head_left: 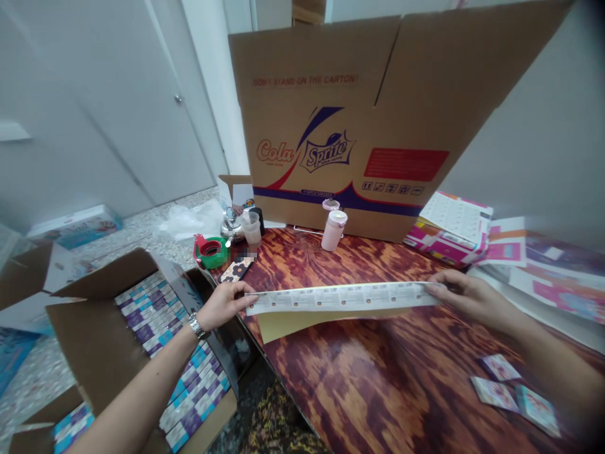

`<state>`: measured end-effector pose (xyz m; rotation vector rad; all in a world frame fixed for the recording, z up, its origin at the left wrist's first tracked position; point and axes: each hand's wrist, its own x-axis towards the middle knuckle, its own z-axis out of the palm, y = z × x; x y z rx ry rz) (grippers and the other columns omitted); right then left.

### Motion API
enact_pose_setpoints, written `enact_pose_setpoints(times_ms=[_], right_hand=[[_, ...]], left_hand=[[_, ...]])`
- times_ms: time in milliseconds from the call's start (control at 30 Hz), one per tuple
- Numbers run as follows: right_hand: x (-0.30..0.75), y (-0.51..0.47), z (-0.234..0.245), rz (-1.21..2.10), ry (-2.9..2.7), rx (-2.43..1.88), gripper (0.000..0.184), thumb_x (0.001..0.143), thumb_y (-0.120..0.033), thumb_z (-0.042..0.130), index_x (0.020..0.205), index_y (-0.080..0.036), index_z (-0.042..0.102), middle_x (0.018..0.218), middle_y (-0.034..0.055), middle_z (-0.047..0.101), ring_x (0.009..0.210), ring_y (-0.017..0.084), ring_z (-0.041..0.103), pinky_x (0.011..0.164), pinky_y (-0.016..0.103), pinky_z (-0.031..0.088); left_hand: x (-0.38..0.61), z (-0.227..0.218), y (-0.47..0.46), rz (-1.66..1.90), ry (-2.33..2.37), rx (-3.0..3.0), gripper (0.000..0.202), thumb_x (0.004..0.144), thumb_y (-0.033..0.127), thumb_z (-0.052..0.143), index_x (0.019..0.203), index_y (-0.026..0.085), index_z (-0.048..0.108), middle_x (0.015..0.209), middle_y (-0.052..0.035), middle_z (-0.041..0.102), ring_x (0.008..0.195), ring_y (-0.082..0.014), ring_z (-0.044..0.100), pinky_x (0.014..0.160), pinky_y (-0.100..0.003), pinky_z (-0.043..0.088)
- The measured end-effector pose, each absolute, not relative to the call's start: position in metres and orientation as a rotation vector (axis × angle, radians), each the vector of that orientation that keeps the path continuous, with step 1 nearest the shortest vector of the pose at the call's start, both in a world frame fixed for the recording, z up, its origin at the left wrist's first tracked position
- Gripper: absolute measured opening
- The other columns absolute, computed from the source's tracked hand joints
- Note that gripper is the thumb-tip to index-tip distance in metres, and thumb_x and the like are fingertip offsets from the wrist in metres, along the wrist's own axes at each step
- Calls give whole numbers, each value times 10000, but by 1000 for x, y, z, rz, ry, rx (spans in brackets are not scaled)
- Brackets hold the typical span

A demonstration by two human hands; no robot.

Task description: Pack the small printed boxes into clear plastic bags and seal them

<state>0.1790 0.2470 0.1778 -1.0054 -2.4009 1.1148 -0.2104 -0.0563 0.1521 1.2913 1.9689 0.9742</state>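
A long white strip of printed labels [331, 297] with yellowish backing is stretched level above the wooden table. My left hand [229, 300], with a metal watch on its wrist, pinches the strip's left end. At the opposite end, my right hand [456, 293] grips the strip between thumb and fingers. Below the strip's left part hangs a yellow flap of backing paper [288, 325]. Three small printed packs [496, 394] lie on the table under my right forearm. To the lower left, near my left arm, stands an open carton [104, 340] packed with small white, purple and blue boxes.
A tall cardboard carton [326, 126] stands at the back of the table [359, 378]. In front of it is a pink bottle [334, 230]. A tape dispenser [211, 252], a plastic cup [251, 228] and a flower-patterned phone [236, 270] sit back left. Printed sheets [456, 217] lie right.
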Motion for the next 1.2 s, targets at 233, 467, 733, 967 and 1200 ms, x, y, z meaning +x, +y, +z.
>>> enact_pose_setpoints(times_ms=[233, 467, 733, 967, 1200], right_hand=[[176, 228, 184, 1427, -2172, -885, 320, 766, -500, 571, 738, -186, 519, 695, 21, 544, 614, 128, 492, 537, 228, 376], [156, 222, 147, 1387, -2064, -903, 279, 782, -458, 554, 814, -191, 480, 683, -22, 516, 600, 108, 480, 510, 203, 348], [124, 231, 31, 1239, -1999, -1059, 312, 727, -488, 540, 726, -186, 462, 581, -51, 450, 535, 100, 423, 473, 198, 305], [120, 223, 27, 1289, -1983, -1016, 277, 772, -433, 526, 891, -184, 507, 686, -22, 532, 595, 118, 495, 530, 217, 363], [108, 209, 32, 1125, -2020, -1054, 284, 804, -396, 517, 1014, -206, 542, 670, -28, 521, 585, 120, 481, 522, 219, 354]], left_hand=[[-215, 177, -73, 943, 1843, 1377, 302, 795, 444, 501, 678, 171, 555, 795, -14, 566, 738, -135, 500, 652, -206, 417], [-232, 145, -63, 928, 1809, 1051, 373, 729, 553, 534, 786, 185, 521, 689, 14, 529, 600, -125, 470, 520, -214, 382], [-247, 29, -8, 531, 2224, 1316, 422, 715, 592, 405, 653, 187, 508, 583, 4, 530, 591, -167, 523, 549, -253, 378], [-245, 30, -4, 96, 2462, 1656, 323, 814, 404, 365, 887, 159, 561, 896, -115, 615, 832, -248, 572, 747, -361, 426], [-138, 54, 77, 553, 2060, 1998, 466, 845, 450, 389, 1191, 149, 469, 1140, -120, 569, 1051, -236, 501, 907, -359, 380]])
